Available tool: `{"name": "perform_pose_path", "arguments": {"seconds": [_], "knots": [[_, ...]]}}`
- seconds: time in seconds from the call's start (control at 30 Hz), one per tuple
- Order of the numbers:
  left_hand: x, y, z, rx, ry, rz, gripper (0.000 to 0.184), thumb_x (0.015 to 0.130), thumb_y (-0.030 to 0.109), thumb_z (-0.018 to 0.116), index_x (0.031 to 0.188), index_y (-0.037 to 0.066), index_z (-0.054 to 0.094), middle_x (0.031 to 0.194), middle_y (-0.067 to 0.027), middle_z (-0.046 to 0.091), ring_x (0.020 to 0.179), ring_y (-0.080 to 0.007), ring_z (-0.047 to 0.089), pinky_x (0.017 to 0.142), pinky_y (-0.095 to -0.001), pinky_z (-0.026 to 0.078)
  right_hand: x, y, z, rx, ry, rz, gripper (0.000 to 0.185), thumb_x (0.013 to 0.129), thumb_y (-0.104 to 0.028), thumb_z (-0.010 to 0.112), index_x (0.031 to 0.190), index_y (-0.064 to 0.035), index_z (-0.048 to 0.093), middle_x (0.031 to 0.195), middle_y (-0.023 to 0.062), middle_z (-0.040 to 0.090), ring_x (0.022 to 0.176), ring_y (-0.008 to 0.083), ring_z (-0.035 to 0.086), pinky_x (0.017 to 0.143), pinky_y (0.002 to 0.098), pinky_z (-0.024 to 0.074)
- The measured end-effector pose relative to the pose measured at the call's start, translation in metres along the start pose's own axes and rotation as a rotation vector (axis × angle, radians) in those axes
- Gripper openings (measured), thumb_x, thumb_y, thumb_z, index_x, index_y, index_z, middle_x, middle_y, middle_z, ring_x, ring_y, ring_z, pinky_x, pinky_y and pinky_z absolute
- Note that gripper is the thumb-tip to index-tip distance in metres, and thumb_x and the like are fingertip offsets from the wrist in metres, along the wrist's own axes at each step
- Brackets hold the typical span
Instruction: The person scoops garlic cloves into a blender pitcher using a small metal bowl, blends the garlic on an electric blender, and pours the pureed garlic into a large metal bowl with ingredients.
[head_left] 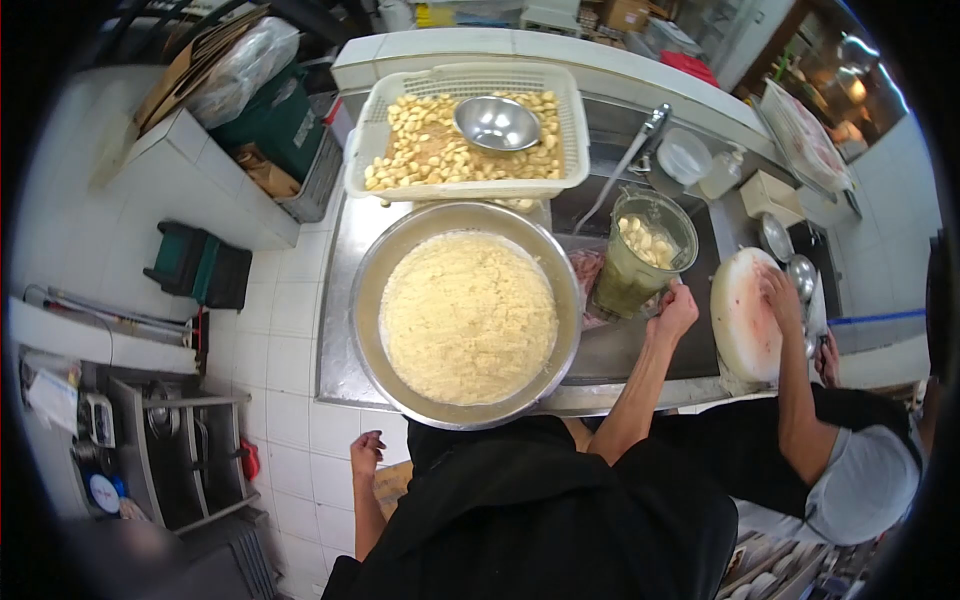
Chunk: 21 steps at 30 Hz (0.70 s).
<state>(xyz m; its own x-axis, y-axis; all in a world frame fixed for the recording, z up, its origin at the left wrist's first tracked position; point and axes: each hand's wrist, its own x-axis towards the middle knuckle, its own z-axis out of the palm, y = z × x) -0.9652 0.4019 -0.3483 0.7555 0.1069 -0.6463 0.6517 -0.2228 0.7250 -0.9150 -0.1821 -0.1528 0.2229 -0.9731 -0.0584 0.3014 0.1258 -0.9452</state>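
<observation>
My right hand [678, 312] is wrapped round the handle of a clear blender jar [612, 285] at the sink. Inside the jar, peeled garlic cloves [646, 242] lie above a cloudy greenish content. My left hand [367, 452] hangs low beside my body over the floor, loosely curled with fingers apart and nothing in it. In front of me stands a large steel bowl [367, 345] heaped with finely chopped pale yellow garlic [468, 318]. Behind it, a white plastic basket [577, 125] contains many peeled cloves, with a small steel bowl [497, 124] resting on them.
At right, a co-worker's hand [783, 295] touches a round, pink-stained cutting board [735, 300]; a knife [817, 305] is beside it. The tap [655, 120] rises behind the sink [660, 350]. A soap bottle [722, 172] and green bins [200, 265] also stand nearby.
</observation>
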Motion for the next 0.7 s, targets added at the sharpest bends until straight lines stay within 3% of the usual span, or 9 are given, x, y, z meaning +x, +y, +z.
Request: {"name": "perform_pose_path", "arguments": {"seconds": [0.1, 0.17, 0.3, 0.37, 0.4, 0.5, 0.57, 0.6, 0.7], "knots": [[0.007, 0.063, -0.003, -0.040, 0.073, 0.277, 0.020, 0.088, 0.021, 0.058, 0.091, 0.003, 0.067, 0.059, 0.0027, 0.051, 0.048, -0.0054, 0.040, 0.042, -0.0223, 0.030, -0.005, -0.048, -0.015, 0.003, -0.066, -0.117, 0.033, 0.079, -0.006, 0.058, 0.053, -0.0113, 0.039, 0.052, -0.0056, 0.034, 0.046, 0.0049, 0.028, 0.044, 0.0230, 0.0187], [0.024, 0.085, -0.022, 0.226, 0.149, 0.374, 0.019, 0.090, 0.019, 0.055, 0.086, 0.004, 0.067, 0.058, 0.0050, 0.047, 0.048, -0.0046, 0.037, 0.041, -0.0227, 0.026, -0.015, -0.079, -0.015, 0.025, -0.076, -0.180, 0.035, 0.079, -0.006, 0.058, 0.052, -0.0125, 0.037, 0.052, -0.0059, 0.033, 0.045, 0.0048, 0.025, 0.043, 0.0235, 0.0163], [-0.035, 0.218, -0.021, 0.116, 0.261, 0.794, 0.017, 0.090, 0.016, 0.056, 0.082, 0.003, 0.065, 0.063, 0.0042, 0.049, 0.057, -0.0025, 0.040, 0.050, -0.0197, 0.029, -0.040, -0.130, 0.001, 0.124, -0.260, -0.266, 0.032, 0.081, -0.005, 0.053, 0.054, -0.0106, 0.037, 0.052, -0.0057, 0.034, 0.044, 0.0045, 0.025, 0.042, 0.0235, 0.0163], [-0.079, 0.278, -0.025, 0.021, 0.243, 0.788, 0.015, 0.086, 0.012, 0.060, 0.079, -0.001, 0.062, 0.066, 0.0033, 0.049, 0.063, -0.0041, 0.041, 0.056, -0.0208, 0.031, -0.061, -0.145, 0.020, 0.200, -0.319, -0.226, 0.029, 0.081, -0.003, 0.050, 0.055, -0.0090, 0.038, 0.052, -0.0061, 0.033, 0.044, 0.0037, 0.025, 0.042, 0.0229, 0.0169], [-0.104, 0.307, -0.025, 0.021, 0.235, 0.934, 0.014, 0.086, 0.011, 0.061, 0.079, -0.001, 0.062, 0.066, 0.0017, 0.050, 0.063, -0.0057, 0.042, 0.057, -0.0219, 0.032, -0.070, -0.148, 0.029, 0.205, -0.353, -0.217, 0.029, 0.081, -0.003, 0.050, 0.055, -0.0090, 0.038, 0.052, -0.0061, 0.033, 0.044, 0.0037, 0.025, 0.042, 0.0229, 0.0169], [-0.169, 0.388, -0.026, 0.185, 0.259, 1.527, 0.010, 0.081, 0.008, 0.061, 0.082, -0.002, 0.064, 0.069, -0.0052, 0.055, 0.065, -0.0136, 0.046, 0.060, -0.0266, 0.035, -0.101, -0.147, 0.065, 0.279, -0.555, -0.167, 0.023, 0.082, -0.001, 0.049, 0.059, -0.0046, 0.047, 0.053, -0.0045, 0.042, 0.045, 0.0031, 0.031, 0.042, 0.0206, 0.0230], [-0.202, 0.430, -0.033, 0.352, 0.201, 1.775, 0.012, 0.074, 0.006, 0.064, 0.083, -0.001, 0.065, 0.074, -0.0103, 0.058, 0.068, -0.0204, 0.050, 0.063, -0.0307, 0.038, -0.127, -0.140, 0.094, 0.304, -0.662, -0.111, 0.018, 0.083, -0.002, 0.049, 0.067, 0.0012, 0.057, 0.058, -0.0006, 0.053, 0.048, 0.0036, 0.042, 0.045, 0.0183, 0.0333], [-0.217, 0.449, -0.035, 0.475, 0.185, 1.864, 0.013, 0.074, 0.006, 0.063, 0.084, -0.002, 0.065, 0.075, -0.0108, 0.058, 0.071, -0.0205, 0.051, 0.064, -0.0309, 0.038, -0.140, -0.137, 0.106, 0.334, -0.750, -0.086, 0.016, 0.084, -0.003, 0.050, 0.074, 0.0045, 0.061, 0.065, 0.0033, 0.060, 0.053, 0.0056, 0.051, 0.049, 0.0179, 0.0406], [-0.243, 0.479, -0.039, 0.743, 0.045, 1.963, 0.018, 0.071, 0.005, 0.066, 0.088, 0.000, 0.066, 0.079, -0.0114, 0.060, 0.075, -0.0240, 0.056, 0.067, -0.0345, 0.041, -0.192, -0.130, 0.149, 0.253, -0.833, 0.043, 0.019, 0.086, -0.005, 0.049, 0.074, 0.0042, 0.061, 0.067, 0.0031, 0.060, 0.054, 0.0060, 0.052, 0.050, 0.0182, 0.0418]]}}
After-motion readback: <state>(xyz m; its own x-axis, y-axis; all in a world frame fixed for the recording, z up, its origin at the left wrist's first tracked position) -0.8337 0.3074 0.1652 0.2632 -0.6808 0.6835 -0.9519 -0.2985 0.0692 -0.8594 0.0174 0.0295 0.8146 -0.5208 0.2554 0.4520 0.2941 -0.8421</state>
